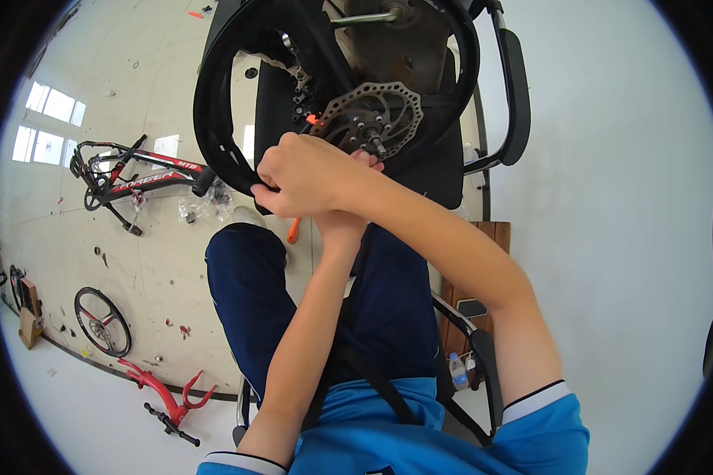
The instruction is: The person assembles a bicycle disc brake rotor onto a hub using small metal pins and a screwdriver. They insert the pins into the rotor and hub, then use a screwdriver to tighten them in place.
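Observation:
A black spoked bicycle wheel (207, 119) rests on a black chair seat before me, a perforated metal brake disc (410, 107) at its hub. An axle (377, 144) sticks out of the disc's middle. My forearms cross. My right hand (305, 174) lies on top, its fingers curled closed near the wheel's lower left rim; what they hold is hidden. Beneath my right wrist is my left hand (342, 227), mostly covered. Its fingertips show bent together just below the axle, and what they grip cannot be made out. A small orange piece (314, 119) shows beside the disc.
An orange handle (294, 230) shows below my hands. On the floor at left lie a black and red bicycle frame (154, 180), clear plastic bags (210, 207), another wheel (103, 322) and a red fork (166, 396). A chair armrest (515, 99) stands at right, near the white wall.

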Demonstrator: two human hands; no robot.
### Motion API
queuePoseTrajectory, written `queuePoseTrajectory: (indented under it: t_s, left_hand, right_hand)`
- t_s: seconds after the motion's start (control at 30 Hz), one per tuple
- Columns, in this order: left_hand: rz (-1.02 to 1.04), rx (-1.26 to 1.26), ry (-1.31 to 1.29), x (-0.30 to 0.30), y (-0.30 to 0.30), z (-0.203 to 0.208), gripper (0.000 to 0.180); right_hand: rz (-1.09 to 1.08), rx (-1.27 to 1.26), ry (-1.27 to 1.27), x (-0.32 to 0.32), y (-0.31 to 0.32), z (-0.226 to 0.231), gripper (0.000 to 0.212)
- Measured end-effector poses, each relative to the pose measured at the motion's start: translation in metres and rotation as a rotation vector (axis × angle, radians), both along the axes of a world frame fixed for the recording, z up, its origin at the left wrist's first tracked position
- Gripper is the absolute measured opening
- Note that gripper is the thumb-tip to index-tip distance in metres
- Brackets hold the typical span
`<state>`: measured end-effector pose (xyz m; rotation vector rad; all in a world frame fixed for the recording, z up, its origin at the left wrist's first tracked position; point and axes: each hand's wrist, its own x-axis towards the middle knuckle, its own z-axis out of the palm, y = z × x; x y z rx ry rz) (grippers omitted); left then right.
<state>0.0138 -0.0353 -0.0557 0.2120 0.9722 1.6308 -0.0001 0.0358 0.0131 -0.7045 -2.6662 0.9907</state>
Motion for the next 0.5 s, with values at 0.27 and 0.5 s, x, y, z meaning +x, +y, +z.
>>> queuePoseTrajectory:
  t_s: [0.27,0.5]
  left_hand:
    - [0.185,0.157,0.717,-0.015,0.0,-0.017,0.018]
    - [0.129,0.044,1.086,-0.011,-0.003,0.011,0.008]
  right_hand:
    - [-0.33,-0.043,0.597,0.014,0.002,0.001,0.048]
    - [-0.419,-0.234,0.5,0.047,0.013,0.029,0.042]
